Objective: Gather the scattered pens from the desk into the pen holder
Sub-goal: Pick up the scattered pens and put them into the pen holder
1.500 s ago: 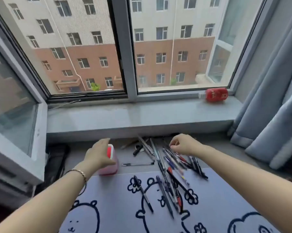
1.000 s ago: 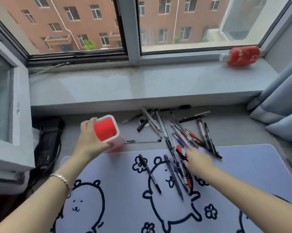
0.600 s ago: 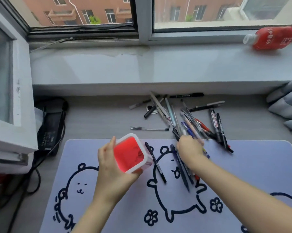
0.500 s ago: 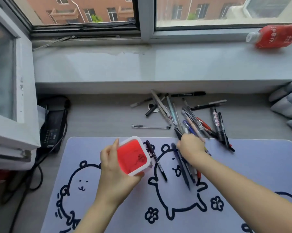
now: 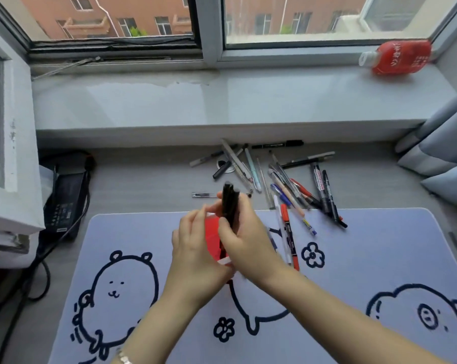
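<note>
Grey desk (image 5: 143,185) is stretching below a windowsill, a cartoon mat (image 5: 366,258) lying under both hands. Left hand (image 5: 195,254) is cupping the red holder (image 5: 213,239); right hand (image 5: 244,241) is gripping black pens (image 5: 230,203) over it. Loose pens (image 5: 287,185) are lying beyond and right of the hands.

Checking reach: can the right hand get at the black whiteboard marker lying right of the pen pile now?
Probably not yet: the right hand is shut on black pens at the red pen holder. The black whiteboard marker itself lies uncovered.
</note>
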{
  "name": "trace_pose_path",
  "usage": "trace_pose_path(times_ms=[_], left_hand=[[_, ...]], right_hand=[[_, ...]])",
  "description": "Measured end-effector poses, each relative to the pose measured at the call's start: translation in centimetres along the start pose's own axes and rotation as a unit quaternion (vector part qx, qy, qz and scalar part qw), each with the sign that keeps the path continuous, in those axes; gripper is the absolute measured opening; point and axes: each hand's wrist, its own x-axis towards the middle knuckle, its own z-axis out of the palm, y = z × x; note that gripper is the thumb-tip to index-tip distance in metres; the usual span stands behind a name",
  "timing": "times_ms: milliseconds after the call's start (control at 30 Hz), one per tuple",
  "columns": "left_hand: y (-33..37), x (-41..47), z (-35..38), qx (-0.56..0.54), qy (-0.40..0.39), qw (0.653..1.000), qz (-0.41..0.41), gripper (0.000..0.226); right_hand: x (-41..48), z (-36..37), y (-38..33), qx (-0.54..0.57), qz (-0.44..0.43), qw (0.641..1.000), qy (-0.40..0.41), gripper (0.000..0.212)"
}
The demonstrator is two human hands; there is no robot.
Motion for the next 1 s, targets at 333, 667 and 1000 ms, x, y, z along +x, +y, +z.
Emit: trace_pose_path(times_ms=[333,667,1000], left_hand=[[-3.2,-0.2,-3.1,-0.011,0.090,0.992,-0.083,0.102],[-4.9,-2.2,-3.0,-0.026,0.077,0.987,-0.136,0.105],[-2.5,-1.5,-0.9,0.003,0.020,0.997,-0.068,0.103]], right_hand=[[1.1,-3.7,7.4,-0.392,0.255,0.884,-0.011,0.050],[3.8,2.1,11.6,-0.599,0.137,0.785,-0.078,0.066],[3.3,-3.3,-1.8,0.179,-0.129,0.962,0.163,0.026]])
